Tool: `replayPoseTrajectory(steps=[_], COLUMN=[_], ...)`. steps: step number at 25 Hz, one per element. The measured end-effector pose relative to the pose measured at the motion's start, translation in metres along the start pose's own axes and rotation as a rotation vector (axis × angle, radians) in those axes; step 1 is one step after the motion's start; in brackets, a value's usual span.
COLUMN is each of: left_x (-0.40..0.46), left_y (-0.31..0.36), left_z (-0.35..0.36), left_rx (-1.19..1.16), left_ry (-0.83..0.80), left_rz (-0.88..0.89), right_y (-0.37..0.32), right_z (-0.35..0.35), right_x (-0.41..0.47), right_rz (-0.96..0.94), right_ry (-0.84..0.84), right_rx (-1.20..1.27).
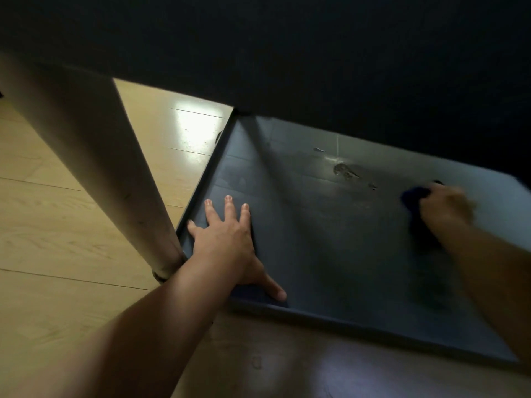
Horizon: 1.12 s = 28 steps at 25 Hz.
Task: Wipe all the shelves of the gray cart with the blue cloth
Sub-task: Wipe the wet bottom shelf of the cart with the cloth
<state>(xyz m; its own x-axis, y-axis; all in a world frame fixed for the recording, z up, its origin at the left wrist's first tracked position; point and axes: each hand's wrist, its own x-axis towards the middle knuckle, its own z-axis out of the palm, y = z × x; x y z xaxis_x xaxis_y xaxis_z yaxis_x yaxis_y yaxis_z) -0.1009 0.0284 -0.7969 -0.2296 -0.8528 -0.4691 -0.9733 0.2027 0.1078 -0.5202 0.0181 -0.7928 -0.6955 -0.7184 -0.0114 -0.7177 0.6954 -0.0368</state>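
Pale wood-plank floor [57,214] surrounds the lowest shelf [316,239] of the gray cart, seen beneath a dark upper shelf [316,53]. Left hand [227,242], at 8 o'clock, lies flat with fingers spread, holding nothing, beside the corner post [115,173]. Right hand [444,208], at 3 o'clock and blurred, is closed over the blue cloth [415,196], bunched, long axis not discernible. Scuff marks [344,169] lie toward 10 o'clock from the cloth, nearer the right hand.
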Motion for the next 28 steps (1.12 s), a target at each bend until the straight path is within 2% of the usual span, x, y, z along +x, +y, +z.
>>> replayPoseTrajectory(steps=[2,5,8,10,14,16,18,20,23,26,28], left_x=[0.001,-0.001,-0.001,-0.001,-0.001,0.000,0.001,0.001,0.002,0.003,0.005], left_y=[-0.001,0.000,-0.002,-0.003,-0.002,-0.001,0.000,-0.001,-0.003,-0.009,-0.009], left_z=[-0.002,-0.004,-0.003,-0.005,-0.005,-0.003,-0.003,-0.002,0.000,0.004,0.006], left_rx=[0.008,-0.010,-0.015,-0.007,-0.016,-0.023,-0.015,-0.012,-0.025,-0.026,-0.028], left_ry=[0.003,-0.014,-0.011,-0.015,-0.031,-0.033,-0.034,-0.031,-0.010,0.018,0.030], left_rz=[-0.006,-0.006,-0.007,-0.008,-0.001,-0.014,-0.030,-0.037,-0.021,0.004,0.006], right_y=[0.022,0.018,-0.051,-0.110,-0.231,-0.268,-0.285,-0.286,-0.256,-0.185,-0.106], right_z=[-0.010,-0.018,-0.022,-0.023,-0.016,-0.003,0.012,0.019,0.018,0.017,0.019], right_x=[-0.008,-0.020,-0.042,-0.062,-0.122,-0.151,-0.160,-0.147,-0.097,-0.044,-0.015], right_rz=[0.160,0.155,-0.040,-0.223,-0.651,-0.838,-0.941,-0.937,-0.777,-0.604,-0.417], right_ry=[0.034,0.059,0.135,0.181,0.157,0.042,-0.042,-0.034,0.000,0.061,0.112], right_rx=[0.038,0.163,0.497,0.591,0.539,0.416,0.235,0.187,0.179,0.081,0.053])
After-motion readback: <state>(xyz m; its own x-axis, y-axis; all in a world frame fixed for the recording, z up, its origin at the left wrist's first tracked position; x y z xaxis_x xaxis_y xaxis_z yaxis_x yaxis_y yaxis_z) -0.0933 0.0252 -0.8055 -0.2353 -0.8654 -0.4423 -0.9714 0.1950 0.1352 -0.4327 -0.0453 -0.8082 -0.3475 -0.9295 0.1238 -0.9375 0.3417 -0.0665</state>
